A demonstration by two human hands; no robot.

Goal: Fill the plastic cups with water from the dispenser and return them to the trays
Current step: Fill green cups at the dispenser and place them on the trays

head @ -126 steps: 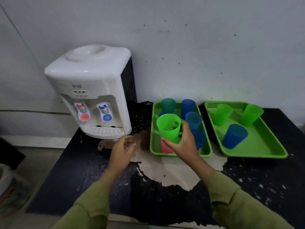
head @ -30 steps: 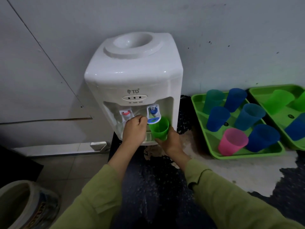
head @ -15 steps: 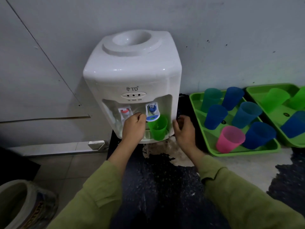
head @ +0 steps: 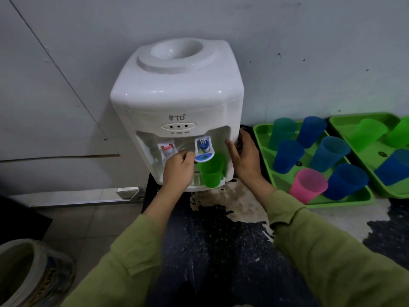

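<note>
Green cup (head: 210,170) alone under blue tap (head: 204,150), left hand (head: 178,170) curled beside it, right hand (head: 245,158) spread empty.

green cup (head: 210,171) under blue tap (head: 204,151) | left hand (head: 179,171) pressing lever

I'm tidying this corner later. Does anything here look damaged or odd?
Yes. The dark tabletop is worn through in a pale patch in front of the water dispenser. The dispenser has no bottle on top, though a green cup stands under its blue tap.
</note>
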